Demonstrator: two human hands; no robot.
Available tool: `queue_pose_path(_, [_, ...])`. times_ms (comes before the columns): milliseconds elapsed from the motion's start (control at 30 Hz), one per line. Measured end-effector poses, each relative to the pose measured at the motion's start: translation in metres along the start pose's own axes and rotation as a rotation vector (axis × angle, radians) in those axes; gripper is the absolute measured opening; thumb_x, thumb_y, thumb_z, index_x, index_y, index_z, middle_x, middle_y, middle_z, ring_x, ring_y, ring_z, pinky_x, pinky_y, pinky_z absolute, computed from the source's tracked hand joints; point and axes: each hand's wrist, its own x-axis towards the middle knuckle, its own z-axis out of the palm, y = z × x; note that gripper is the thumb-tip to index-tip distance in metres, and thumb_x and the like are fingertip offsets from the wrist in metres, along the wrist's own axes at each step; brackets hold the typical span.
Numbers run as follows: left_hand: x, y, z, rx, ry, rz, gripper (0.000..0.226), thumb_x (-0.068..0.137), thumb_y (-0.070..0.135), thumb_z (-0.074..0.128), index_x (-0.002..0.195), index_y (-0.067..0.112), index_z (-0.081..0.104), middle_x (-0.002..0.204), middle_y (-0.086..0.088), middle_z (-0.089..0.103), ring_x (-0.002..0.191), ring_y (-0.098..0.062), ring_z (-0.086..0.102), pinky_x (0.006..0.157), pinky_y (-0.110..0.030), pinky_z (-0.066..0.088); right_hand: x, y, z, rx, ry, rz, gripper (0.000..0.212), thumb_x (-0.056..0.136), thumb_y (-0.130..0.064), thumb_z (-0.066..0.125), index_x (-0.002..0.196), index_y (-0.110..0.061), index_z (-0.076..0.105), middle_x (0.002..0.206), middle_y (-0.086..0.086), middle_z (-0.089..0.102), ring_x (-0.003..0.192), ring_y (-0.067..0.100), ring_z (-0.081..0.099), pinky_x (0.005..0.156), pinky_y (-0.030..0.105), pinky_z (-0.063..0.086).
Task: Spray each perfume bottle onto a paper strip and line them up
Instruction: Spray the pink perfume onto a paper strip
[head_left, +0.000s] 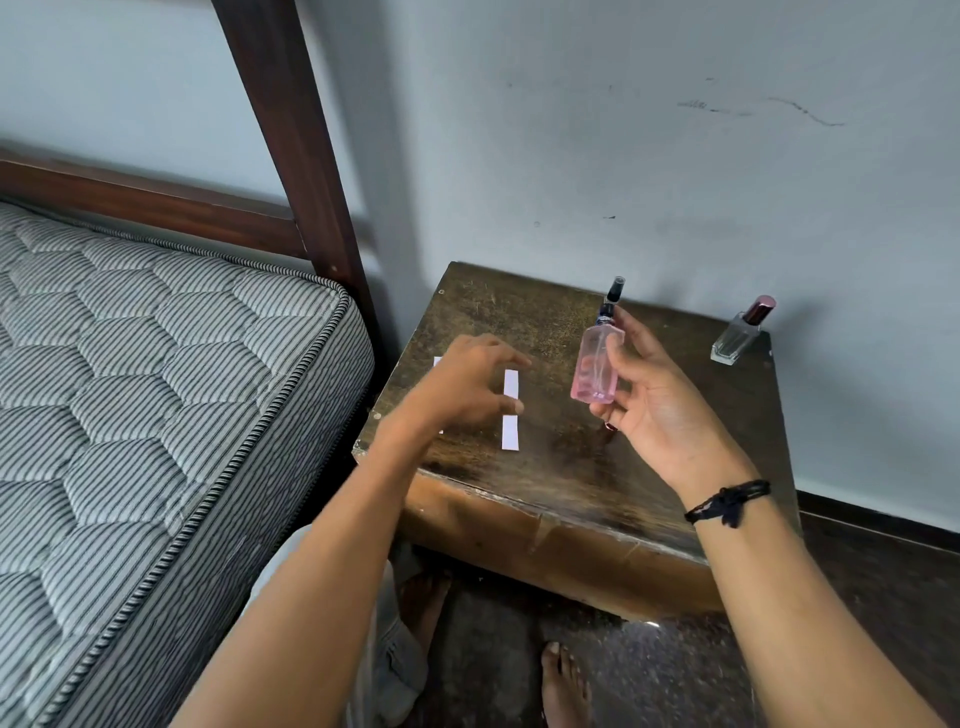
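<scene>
My right hand (652, 402) holds a pink perfume bottle (596, 366) upright above the small wooden table (597, 478); the bottle's black spray nozzle points up. My left hand (470, 387) hovers with spread fingers over the table's left part, holding nothing. A white paper strip (511, 410) lies lengthwise on the table, partly crossed by my left fingers. Another white strip (438, 364) peeks out from under my left hand, mostly hidden. A clear perfume bottle (740, 335) with a dark red cap stands at the table's far right corner.
A bed with a striped quilted mattress (135, 405) and dark wooden frame (291, 156) sits close to the table's left side. A pale wall (623, 156) runs behind the table. My bare feet (563, 686) are on the dark floor below.
</scene>
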Motion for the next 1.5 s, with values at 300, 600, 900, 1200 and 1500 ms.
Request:
queue_pose_path(300, [-0.005,-0.026,-0.001,0.037,-0.181,-0.052,0.085,0.075,0.054,0.080,0.148,0.043,0.038,0.168,0.010,0.004,0.152,-0.021,-0.023,0.120,-0.060,-0.011,0.001,0.019,0.015,-0.055,-0.067,0.058,0.038,0.102,-0.023,0.057,0.138,-0.036,0.061,0.127,-0.002,0.067,0.101,0.015,0.066,0.074,0.032,0.053])
queue_pose_path(600, [-0.004,-0.029,0.007,0.065,-0.253,-0.114,0.093,0.073,0.054,0.082,0.151,0.044,0.032,0.168,0.012,-0.005,0.149,-0.022,-0.030,0.119,-0.062,-0.013,0.002,0.032,0.023,-0.017,-0.115,0.160,0.033,0.103,-0.030,0.053,0.133,-0.033,0.067,0.113,0.009,0.063,0.065,0.018,0.059,0.055,0.027,0.050])
queue_pose_path(900, [-0.003,-0.029,0.011,0.083,-0.275,-0.123,0.096,0.073,0.050,0.084,0.152,0.043,0.030,0.168,0.011,-0.003,0.150,-0.023,-0.029,0.120,-0.061,-0.012,0.006,0.040,0.025,0.005,-0.102,0.198,0.037,0.103,-0.024,0.049,0.132,-0.036,0.068,0.133,0.010,0.059,0.064,0.021,0.059,0.056,0.029,0.054])
queue_pose_path(1200, [-0.002,-0.030,0.008,0.069,-0.306,-0.130,0.095,0.072,0.045,0.086,0.150,0.045,0.032,0.168,0.010,-0.003,0.151,-0.024,-0.027,0.120,-0.059,-0.012,0.007,0.041,0.030,-0.112,-0.064,0.202,0.035,0.104,-0.024,0.049,0.132,-0.036,0.065,0.131,0.010,0.058,0.063,0.020,0.060,0.057,0.029,0.056])
queue_pose_path(1500, [-0.001,-0.033,0.008,0.055,-0.308,-0.129,0.095,0.071,0.045,0.086,0.149,0.047,0.033,0.168,0.011,-0.002,0.150,-0.025,-0.027,0.120,-0.058,-0.013,0.010,0.046,0.029,-0.576,-0.092,0.084,0.037,0.106,-0.029,0.040,0.136,-0.047,0.055,0.125,-0.005,0.057,0.058,0.019,0.060,0.053,0.031,0.053])
